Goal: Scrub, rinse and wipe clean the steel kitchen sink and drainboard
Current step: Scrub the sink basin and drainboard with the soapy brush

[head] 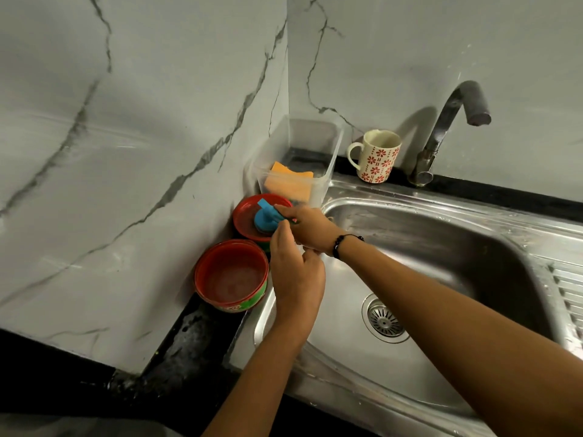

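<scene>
The steel sink [441, 247] fills the right half of the view, its drain strainer [384, 320] in the basin floor. The ribbed drainboard [568, 288] runs off the right edge. At the sink's left rim, a blue-handled scrubber [263, 216] lies in the far red soap tub [244, 220]. My right hand [304, 227] reaches across the basin and pinches the scrubber. My left hand [296, 279] is just below it, fingertips at the far tub's edge. Whether it grips anything is hidden.
A nearer red tub [232, 275] with a green label stands on the black counter. Behind the tubs, a clear plastic box [328, 143] holds an orange sponge [288, 181]. A flowered mug [377, 159] and the tap [448, 121] stand at the back rim. Marble wall on the left.
</scene>
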### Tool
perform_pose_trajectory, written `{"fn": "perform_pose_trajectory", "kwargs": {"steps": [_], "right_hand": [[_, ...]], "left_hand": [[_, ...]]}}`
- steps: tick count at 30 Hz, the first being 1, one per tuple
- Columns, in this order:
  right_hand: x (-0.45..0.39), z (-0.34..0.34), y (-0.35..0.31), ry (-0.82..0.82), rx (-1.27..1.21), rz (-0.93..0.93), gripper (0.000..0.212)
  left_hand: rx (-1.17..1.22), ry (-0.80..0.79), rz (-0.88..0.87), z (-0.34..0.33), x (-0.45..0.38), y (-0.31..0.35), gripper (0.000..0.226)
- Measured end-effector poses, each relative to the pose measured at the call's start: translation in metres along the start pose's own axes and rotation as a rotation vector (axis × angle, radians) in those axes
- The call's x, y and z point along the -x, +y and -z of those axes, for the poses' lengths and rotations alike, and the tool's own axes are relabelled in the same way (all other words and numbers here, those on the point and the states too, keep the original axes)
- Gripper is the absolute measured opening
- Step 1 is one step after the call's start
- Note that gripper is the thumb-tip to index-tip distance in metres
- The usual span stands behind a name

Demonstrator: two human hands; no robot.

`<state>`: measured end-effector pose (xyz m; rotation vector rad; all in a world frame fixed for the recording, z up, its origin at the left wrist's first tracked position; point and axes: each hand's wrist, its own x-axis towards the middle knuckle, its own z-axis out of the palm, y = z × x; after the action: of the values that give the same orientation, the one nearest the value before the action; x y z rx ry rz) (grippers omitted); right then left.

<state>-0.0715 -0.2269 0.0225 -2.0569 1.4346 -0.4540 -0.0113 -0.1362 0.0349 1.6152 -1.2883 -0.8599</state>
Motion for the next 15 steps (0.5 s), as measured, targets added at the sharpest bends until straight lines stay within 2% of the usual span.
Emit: {"fn": "perform_pose_trajectory", "kwargs": {"steps": [2,7,10,13,15], "right_hand": [[0.002,-0.001,0.002,-0.007,-0.017,-0.008,0.041],[0.019,0.016,0.009,0.061,-0.473,-0.087,0.039],[0.051,0.031,0.03,0.133,-0.628,-0.11,0.034],[0.097,0.028,0.074,0.162,-0.63,-0.263,0.023],[0.125,0.009,0.107,0.107,-0.418,-0.344,0.024]], "left_hand": [[-0.003,-0.015,0.006,-0.001,0.003,-0.002,0.06],[-0.016,-0.07,-0.012,-0.002,0.01,-0.012,0.059],[-0.041,-0.131,0.03,-0.006,0.011,-0.022,0.052],[-0.144,-0.305,0.11,-0.017,0.017,-0.031,0.044],[-0.2,-0.417,0.13,-0.029,0.025,-0.035,0.043]]}}
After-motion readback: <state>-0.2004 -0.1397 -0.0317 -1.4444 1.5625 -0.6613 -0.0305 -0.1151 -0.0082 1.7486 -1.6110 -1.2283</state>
